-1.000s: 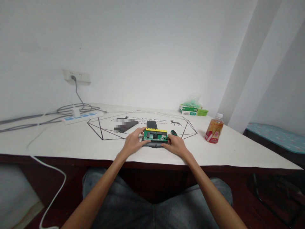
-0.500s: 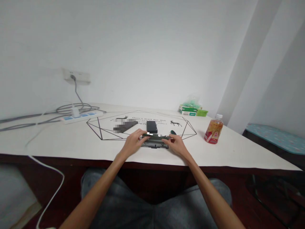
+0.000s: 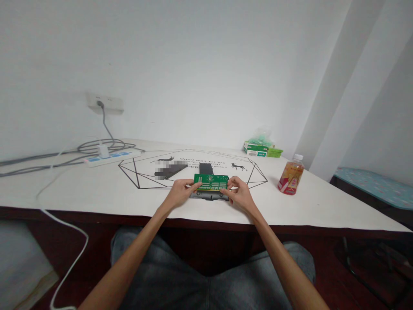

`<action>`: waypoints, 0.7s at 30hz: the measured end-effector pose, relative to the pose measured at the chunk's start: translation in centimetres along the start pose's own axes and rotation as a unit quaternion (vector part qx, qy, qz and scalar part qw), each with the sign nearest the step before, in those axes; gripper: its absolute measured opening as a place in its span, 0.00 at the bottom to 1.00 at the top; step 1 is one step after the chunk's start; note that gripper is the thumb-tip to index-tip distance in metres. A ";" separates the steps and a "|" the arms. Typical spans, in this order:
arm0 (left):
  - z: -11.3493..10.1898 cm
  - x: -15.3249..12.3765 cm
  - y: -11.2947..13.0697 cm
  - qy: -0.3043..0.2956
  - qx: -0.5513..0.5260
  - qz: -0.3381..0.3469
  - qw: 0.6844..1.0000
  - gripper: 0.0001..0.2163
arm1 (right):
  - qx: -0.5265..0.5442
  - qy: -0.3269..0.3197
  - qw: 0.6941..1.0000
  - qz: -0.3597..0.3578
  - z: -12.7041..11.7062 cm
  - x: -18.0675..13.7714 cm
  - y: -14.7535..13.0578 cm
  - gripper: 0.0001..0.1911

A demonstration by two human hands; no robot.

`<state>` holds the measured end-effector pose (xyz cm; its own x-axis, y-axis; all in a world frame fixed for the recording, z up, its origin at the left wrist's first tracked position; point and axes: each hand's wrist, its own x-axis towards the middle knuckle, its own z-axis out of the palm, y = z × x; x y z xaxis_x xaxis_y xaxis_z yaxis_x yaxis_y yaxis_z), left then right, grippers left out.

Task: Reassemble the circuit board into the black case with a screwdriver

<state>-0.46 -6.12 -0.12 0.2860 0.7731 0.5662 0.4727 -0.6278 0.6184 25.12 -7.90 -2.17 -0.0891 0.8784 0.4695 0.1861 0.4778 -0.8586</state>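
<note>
A green circuit board is tilted up at the middle of the table, its flat face toward me. My left hand pinches its left end, thumb on the front face. At the right end my right hand grips the lower corner, with its other fingers bent behind or beside the edge. Just under the board lies a dark grey plastic housing, partly covered by it. Behind the board stands a black box-shaped piece, its lower part hidden.
A dark, partly blurred-out flat piece lies left of the black box. A bottle of reddish drink stands on the right. Green-and-white boxes sit at the back. A power strip with cables is at the left on the white table.
The circuit board has been tipped up from nearly edge-on, so its green face now shows. Both hands have stayed at its ends. The small dark item by the right hand is no longer visible.
</note>
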 end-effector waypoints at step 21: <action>0.3 0.3 -0.8 -0.013 0.013 -0.019 1.000 0.27 | -0.043 -0.013 0.999 0.030 0.3 -0.1 -0.1 0.38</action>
<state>-0.50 -5.35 -0.67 0.2878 0.7989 0.5282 0.5056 -0.5951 0.6246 24.84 -8.06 -2.21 -0.1007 0.9056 0.4119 0.2758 0.4232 -0.8630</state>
